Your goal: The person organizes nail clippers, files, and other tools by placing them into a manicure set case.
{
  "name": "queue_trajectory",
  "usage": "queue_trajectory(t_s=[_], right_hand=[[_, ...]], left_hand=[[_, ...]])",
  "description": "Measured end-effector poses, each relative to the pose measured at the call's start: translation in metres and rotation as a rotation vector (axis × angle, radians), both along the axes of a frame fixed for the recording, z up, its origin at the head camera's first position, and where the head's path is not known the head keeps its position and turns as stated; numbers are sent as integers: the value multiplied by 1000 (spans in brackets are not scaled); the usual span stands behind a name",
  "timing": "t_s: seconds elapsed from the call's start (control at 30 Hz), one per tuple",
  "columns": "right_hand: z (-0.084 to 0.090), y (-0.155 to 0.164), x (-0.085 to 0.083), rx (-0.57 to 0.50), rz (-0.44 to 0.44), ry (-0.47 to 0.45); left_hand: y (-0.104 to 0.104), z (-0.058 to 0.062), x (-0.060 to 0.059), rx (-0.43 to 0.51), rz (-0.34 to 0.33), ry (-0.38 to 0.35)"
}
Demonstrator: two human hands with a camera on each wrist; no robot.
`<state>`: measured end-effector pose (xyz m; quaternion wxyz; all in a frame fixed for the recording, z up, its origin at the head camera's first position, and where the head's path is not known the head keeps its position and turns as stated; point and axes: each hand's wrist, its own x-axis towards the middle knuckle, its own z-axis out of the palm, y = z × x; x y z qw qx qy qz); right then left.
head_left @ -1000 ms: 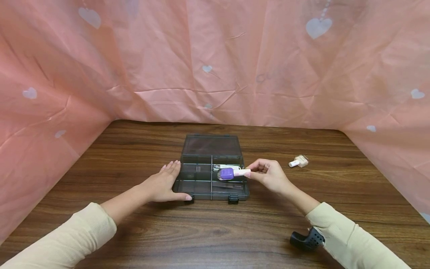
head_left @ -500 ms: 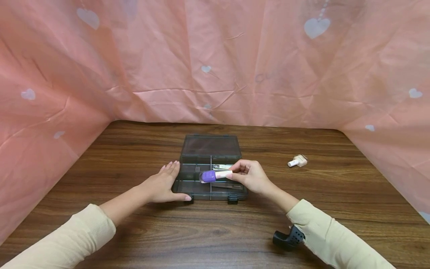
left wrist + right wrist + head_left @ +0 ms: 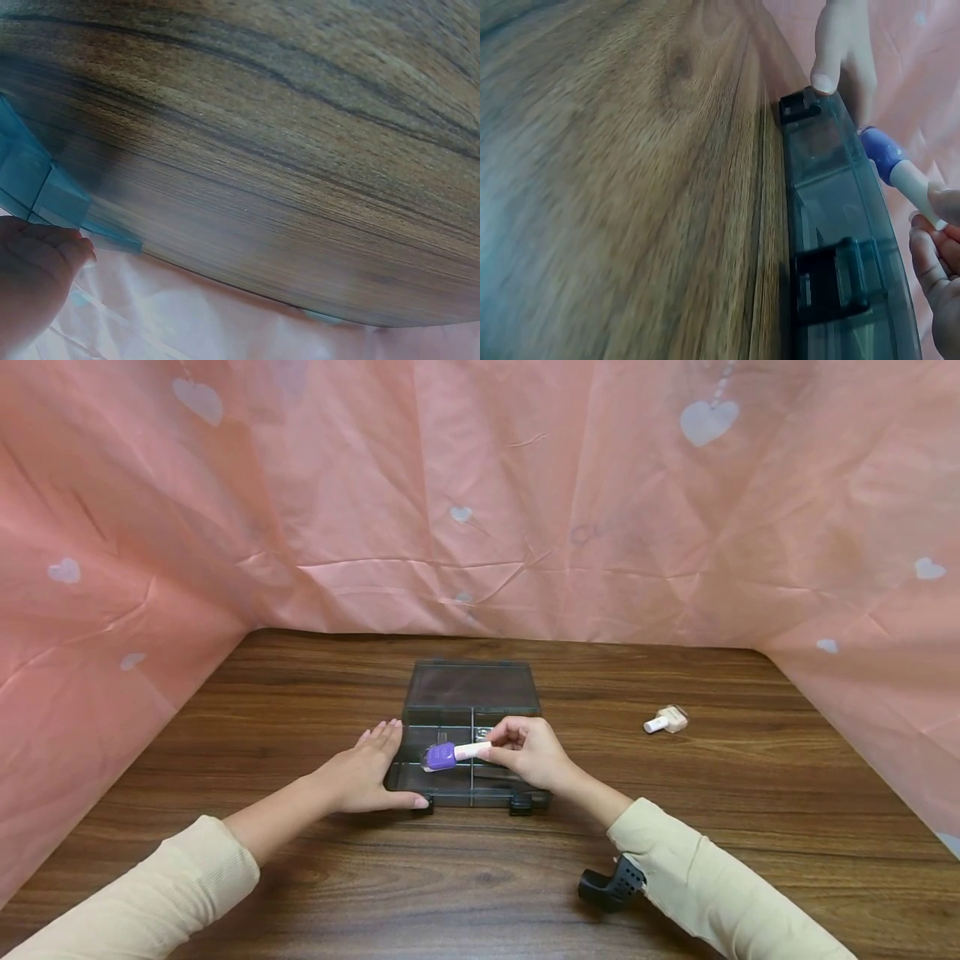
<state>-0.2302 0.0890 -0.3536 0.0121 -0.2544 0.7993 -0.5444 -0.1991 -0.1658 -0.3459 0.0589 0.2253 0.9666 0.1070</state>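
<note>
A purple nail polish bottle [image 3: 440, 757] with a white cap is pinched by its cap in my right hand [image 3: 528, 753], over the left half of an open, dark see-through compartment box [image 3: 474, 688]. In the right wrist view the purple bottle [image 3: 883, 154] shows just beyond the box's front wall [image 3: 832, 187], thumb and fingers around the cap. My left hand [image 3: 367, 772] rests with straight fingers along the box's left side, its thumb at the front left latch. A nail clipper [image 3: 483, 733] lies in a right compartment, mostly hidden behind my right hand.
A beige nail polish bottle [image 3: 672, 719] with a white cap lies on the wooden table [image 3: 750, 793] to the right. The box's lid leans back on the far side. A pink curtain [image 3: 480, 485] with hearts encloses the table's back and sides.
My right hand has moved left with the purple nail polish, from the box's right half to over its left half, now covering most of the nail clipper. My left hand has stayed put.
</note>
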Motion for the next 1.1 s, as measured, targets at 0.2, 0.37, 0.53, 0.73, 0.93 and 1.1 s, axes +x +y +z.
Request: queue_trajectory(t_s=[0.2, 0.37, 0.53, 0.73, 0.93, 1.1], right_hand=[[0, -11, -4, 92, 30, 83], [0, -19, -5, 124, 29, 121], [-2, -26, -4, 162, 50, 154], [-1, -28, -2, 290, 67, 265], [13, -35, -1, 517, 112, 345], [20, -46, 2, 723, 83, 410]], left_hand=[[-1, -1, 0, 2, -1, 0], [-2, -1, 0, 2, 4, -2], [-2, -2, 0, 8, 6, -10], [-1, -2, 0, 3, 7, -7], [-1, -1, -1, 3, 3, -8], [-1, -2, -1, 11, 7, -8]])
